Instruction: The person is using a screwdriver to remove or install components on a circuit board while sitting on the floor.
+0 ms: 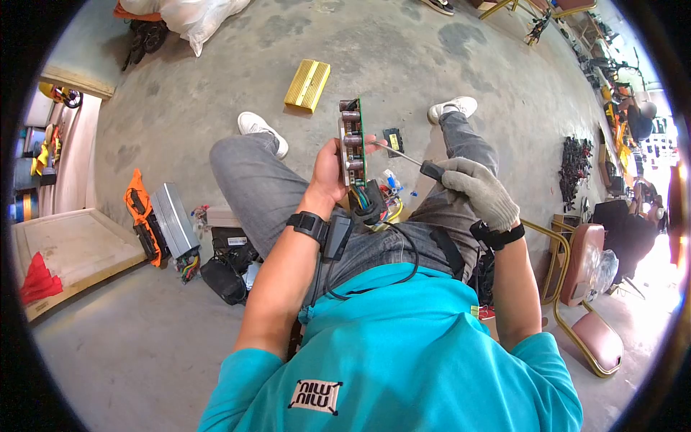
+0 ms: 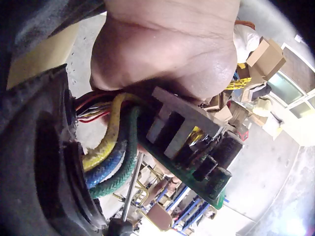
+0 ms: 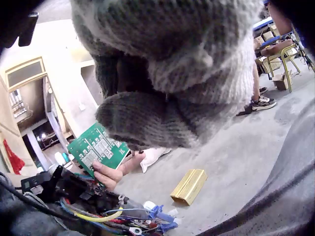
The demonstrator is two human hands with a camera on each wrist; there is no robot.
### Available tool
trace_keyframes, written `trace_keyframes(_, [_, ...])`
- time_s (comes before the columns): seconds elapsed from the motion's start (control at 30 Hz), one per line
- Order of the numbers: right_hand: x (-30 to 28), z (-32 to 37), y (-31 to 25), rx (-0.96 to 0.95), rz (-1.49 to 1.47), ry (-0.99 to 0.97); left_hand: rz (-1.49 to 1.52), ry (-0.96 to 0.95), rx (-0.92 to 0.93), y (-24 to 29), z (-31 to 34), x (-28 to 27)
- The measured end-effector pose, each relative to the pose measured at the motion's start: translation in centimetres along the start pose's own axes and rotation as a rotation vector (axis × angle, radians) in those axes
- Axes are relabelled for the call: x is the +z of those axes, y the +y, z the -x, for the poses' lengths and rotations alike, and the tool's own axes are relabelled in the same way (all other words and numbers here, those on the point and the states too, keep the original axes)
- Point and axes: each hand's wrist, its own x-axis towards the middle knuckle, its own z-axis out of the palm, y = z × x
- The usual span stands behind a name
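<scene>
A green circuit board stands on edge above the lap, its component side with capacitors facing left in the head view. My bare left hand grips it from the left side. Solder pads show on the board's other face, with bare fingertips against it in the right wrist view. Thick yellow, blue and green wires run off the board's near end. My gloved right hand holds a screwdriver by its dark handle. Its metal shaft points at the board, the tip near the left fingers.
A gold ribbed metal housing lies on the concrete floor ahead. Between the legs are a small black piece and loose wires with blue connectors. A silver case sits left, a chair right.
</scene>
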Motion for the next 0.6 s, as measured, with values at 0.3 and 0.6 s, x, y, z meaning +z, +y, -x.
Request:
trace_keyframes(0.3, [0.1, 0.0, -0.5, 0.008, 0.073, -0.014, 0.01, -0.085, 0.004, -0.2, -0.4, -0.8])
trace_keyframes(0.6, [0.8, 0.3, -1.1, -0.084, 0.288, 0.121, 0.006, -0.027, -0.014, -0.2, -0.6, -0.6])
